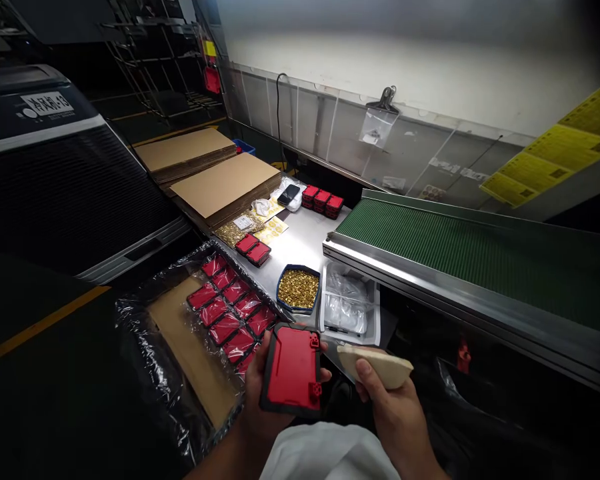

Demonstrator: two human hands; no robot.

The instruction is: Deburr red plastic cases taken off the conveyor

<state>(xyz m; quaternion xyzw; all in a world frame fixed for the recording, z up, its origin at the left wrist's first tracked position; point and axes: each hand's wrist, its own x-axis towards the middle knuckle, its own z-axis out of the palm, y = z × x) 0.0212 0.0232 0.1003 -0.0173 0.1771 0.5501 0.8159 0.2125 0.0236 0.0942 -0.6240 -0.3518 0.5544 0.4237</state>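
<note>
My left hand point(256, 387) is closed around a red plastic case with a black rim point(294, 367), its broad face turned up toward me and two small red clips along its right edge. To the right of it, my right hand point(394, 407) pinches a pale cream pad point(377, 365), thumb on top; whether it is foam or cloth I cannot tell. The pad is apart from the case. Just beyond my hands stands a blue tray point(279, 293) filled with small brass-coloured parts. Beside it a white bin point(375, 320) holds clear plastic bags.
At left, a carton lined with clear plastic point(155, 360) holds several red cases point(225, 327). Cardboard stacks point(225, 183), a phone point(289, 195) and stacked red cases point(323, 200) lie farther back. A green conveyor belt point(455, 247) extends right, and a dark machine point(70, 193) stands left.
</note>
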